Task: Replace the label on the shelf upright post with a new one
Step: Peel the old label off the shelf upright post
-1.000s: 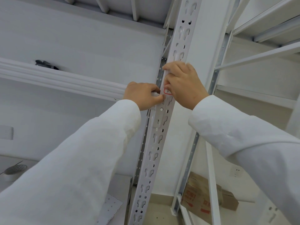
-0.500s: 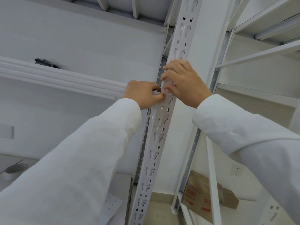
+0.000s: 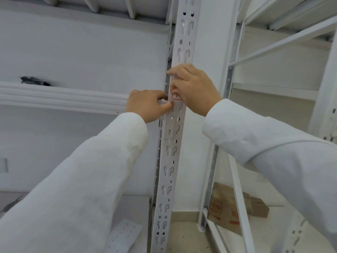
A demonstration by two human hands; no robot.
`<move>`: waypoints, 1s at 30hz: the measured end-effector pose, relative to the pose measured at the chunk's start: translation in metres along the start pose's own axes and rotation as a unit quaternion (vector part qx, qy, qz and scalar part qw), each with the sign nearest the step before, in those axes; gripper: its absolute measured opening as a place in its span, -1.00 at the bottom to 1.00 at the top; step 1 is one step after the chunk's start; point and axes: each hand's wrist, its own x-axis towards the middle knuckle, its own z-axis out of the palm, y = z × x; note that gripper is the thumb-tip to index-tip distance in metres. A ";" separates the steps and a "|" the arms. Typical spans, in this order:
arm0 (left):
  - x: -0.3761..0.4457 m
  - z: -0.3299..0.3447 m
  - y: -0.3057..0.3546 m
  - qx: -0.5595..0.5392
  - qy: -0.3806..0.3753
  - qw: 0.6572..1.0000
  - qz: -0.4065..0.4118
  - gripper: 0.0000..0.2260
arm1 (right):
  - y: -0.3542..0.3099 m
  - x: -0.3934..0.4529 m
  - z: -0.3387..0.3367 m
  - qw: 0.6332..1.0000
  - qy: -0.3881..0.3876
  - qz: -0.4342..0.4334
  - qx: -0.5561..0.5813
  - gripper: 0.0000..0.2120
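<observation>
White sleeves fill the near field; both arms are raised to the upright post, slotted with keyholes, so the work sits at about eye level. Left hand: fingers curled, a small white strip pinched between thumb and forefinger right at the post's left edge (probably backing or a label piece, cannot be told for sure). Right hand: fingers laid against the post face just above the label, of which only a red-bordered corner is exposed below the fingers. Likely the label is being steadied on the post while the strip is dealt with; whether it is stuck down cannot be seen. Farther off: shelf beam left, cardboard box on the floor behind.
</observation>
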 end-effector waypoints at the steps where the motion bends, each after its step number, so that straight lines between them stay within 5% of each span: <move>1: 0.000 -0.001 0.000 0.002 0.001 1.000 0.000 -0.67 | 0.000 0.000 0.003 1.000 0.008 0.001 -0.003 -0.86; 10: -0.001 -0.002 0.001 0.008 0.003 1.000 0.006 -0.67 | 0.001 0.000 0.007 1.000 0.003 0.012 -0.001 -0.92; 21: -0.001 -0.001 0.001 0.007 -0.007 1.000 -0.006 -0.65 | 0.007 -0.003 -0.013 0.989 -0.085 0.051 0.113 -0.76; 30: -0.001 0.000 0.000 0.001 -0.001 1.000 -0.003 -0.67 | 0.007 -0.008 -0.013 0.996 -0.038 0.017 0.078 -0.76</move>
